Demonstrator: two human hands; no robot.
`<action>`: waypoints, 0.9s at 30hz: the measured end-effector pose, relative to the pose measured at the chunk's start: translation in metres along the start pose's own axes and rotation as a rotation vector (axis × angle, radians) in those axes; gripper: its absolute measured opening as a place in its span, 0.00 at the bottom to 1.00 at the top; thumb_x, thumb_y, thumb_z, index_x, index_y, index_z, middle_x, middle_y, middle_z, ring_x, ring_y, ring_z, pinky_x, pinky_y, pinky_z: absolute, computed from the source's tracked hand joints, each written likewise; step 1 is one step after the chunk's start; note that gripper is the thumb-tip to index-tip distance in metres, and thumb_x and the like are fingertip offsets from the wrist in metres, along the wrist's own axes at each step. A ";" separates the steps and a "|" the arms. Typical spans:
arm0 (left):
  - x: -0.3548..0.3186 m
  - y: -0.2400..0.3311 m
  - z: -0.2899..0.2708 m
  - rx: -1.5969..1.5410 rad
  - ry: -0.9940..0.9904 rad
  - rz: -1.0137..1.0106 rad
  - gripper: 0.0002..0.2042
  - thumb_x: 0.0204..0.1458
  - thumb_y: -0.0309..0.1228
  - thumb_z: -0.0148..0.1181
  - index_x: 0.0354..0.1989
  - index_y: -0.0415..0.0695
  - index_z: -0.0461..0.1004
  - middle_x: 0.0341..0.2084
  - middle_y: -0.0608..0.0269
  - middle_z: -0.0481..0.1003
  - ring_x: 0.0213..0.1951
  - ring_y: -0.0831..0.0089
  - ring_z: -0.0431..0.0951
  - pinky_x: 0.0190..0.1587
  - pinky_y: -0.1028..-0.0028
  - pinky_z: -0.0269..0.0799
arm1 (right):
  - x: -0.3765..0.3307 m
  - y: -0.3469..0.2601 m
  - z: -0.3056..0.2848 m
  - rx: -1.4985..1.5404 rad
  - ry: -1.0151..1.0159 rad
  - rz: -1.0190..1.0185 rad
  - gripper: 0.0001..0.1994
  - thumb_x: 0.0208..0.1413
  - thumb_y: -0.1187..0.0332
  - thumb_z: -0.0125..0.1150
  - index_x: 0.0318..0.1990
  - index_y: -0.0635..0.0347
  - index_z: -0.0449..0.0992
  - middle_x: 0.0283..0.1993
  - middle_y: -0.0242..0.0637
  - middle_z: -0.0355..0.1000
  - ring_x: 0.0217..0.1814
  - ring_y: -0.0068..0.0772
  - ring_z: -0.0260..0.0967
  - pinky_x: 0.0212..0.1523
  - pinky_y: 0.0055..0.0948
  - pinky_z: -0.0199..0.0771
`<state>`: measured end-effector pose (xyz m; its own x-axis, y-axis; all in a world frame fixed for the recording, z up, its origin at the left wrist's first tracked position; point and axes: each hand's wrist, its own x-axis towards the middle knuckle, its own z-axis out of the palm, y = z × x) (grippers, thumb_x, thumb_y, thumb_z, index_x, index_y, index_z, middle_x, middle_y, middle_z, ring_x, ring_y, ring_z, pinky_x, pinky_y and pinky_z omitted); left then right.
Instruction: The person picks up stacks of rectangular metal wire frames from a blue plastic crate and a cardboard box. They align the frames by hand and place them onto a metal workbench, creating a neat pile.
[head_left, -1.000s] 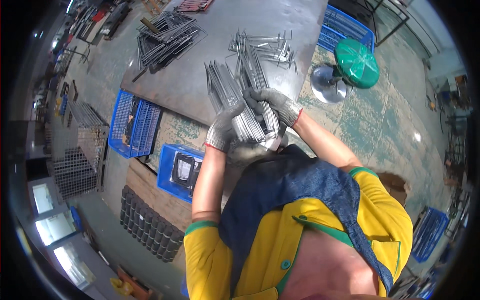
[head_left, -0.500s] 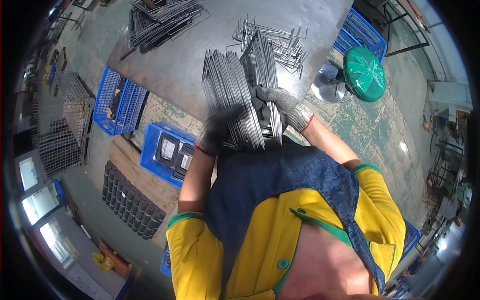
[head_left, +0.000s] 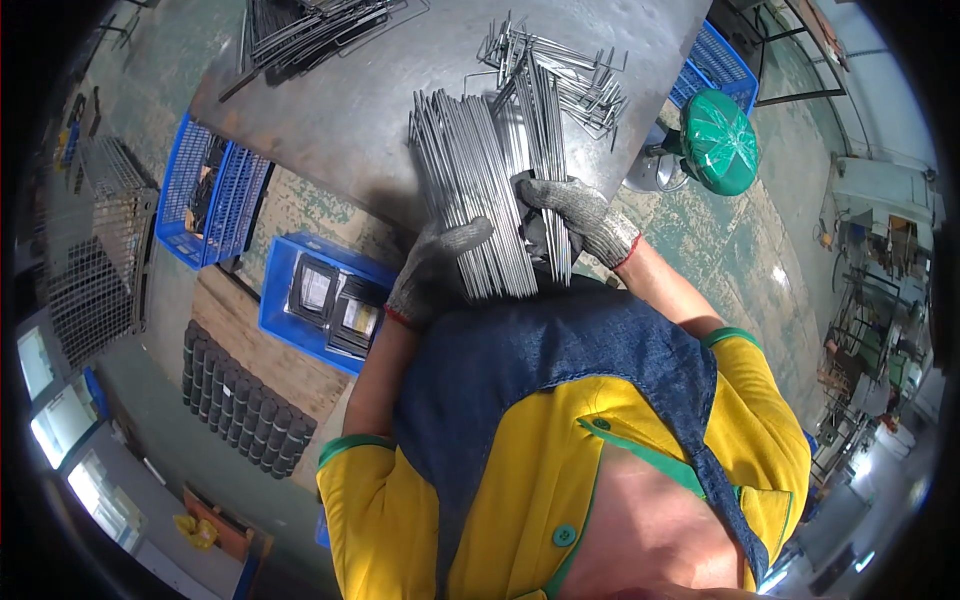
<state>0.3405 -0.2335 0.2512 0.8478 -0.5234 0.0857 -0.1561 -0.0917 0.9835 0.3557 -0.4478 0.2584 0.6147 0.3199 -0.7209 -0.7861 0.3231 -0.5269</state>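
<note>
A thick bundle of long grey metal rods (head_left: 470, 170) is held upright against my chest at the near edge of a grey metal table (head_left: 370, 110). My left hand (head_left: 435, 270), in a grey knit glove, grips the bundle's lower left side. My right hand (head_left: 580, 215), also gloved, wraps around the right part of the bundle, where a few rods stand slightly apart. Just beyond the bundle a loose heap of bent wire pieces (head_left: 575, 70) lies on the table.
A pile of dark wire frames (head_left: 310, 25) lies at the table's far left. Blue crates (head_left: 215, 190) (head_left: 325, 300) stand on the floor to my left, near a black ribbed mat (head_left: 245, 415). A green round stool (head_left: 720, 140) and another blue crate (head_left: 720, 70) are on the right.
The rod bundle and both hands have risen closer to the camera and now stand more upright. My head has turned, so the table shifted in the picture.
</note>
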 end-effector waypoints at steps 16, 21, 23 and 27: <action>-0.011 0.021 0.006 -0.896 0.185 -0.460 0.16 0.50 0.27 0.53 0.48 0.39 0.67 0.40 0.60 0.72 0.42 0.71 0.74 0.45 0.71 0.72 | 0.015 0.011 0.007 0.009 -0.053 -0.009 0.13 0.48 0.68 0.61 0.40 0.62 0.71 0.23 0.38 0.72 0.19 0.30 0.71 0.18 0.27 0.76; -0.012 0.020 0.011 -0.735 0.169 -0.428 0.15 0.49 0.26 0.55 0.47 0.39 0.68 0.39 0.61 0.73 0.42 0.72 0.74 0.44 0.71 0.72 | 0.015 0.011 0.002 -0.076 -0.069 -0.062 0.13 0.48 0.68 0.60 0.39 0.65 0.71 0.24 0.40 0.72 0.18 0.31 0.71 0.18 0.29 0.76; -0.019 0.001 0.013 -0.563 0.162 -0.373 0.15 0.48 0.26 0.55 0.46 0.39 0.69 0.38 0.61 0.73 0.41 0.72 0.74 0.45 0.71 0.72 | 0.012 0.009 0.000 -0.013 -0.069 0.012 0.12 0.49 0.68 0.59 0.39 0.65 0.71 0.23 0.41 0.72 0.17 0.32 0.71 0.17 0.30 0.76; -0.014 -0.006 0.015 -1.096 0.206 -0.639 0.14 0.47 0.26 0.56 0.44 0.39 0.71 0.38 0.61 0.74 0.42 0.73 0.74 0.46 0.72 0.70 | 0.011 0.014 -0.011 0.047 -0.128 0.027 0.14 0.51 0.67 0.57 0.44 0.64 0.69 0.22 0.42 0.72 0.17 0.33 0.71 0.17 0.28 0.75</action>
<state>0.3216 -0.2380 0.2417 0.6949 -0.4961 -0.5206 0.7181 0.5158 0.4671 0.3504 -0.4495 0.2380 0.5985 0.4396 -0.6697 -0.8008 0.3529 -0.4840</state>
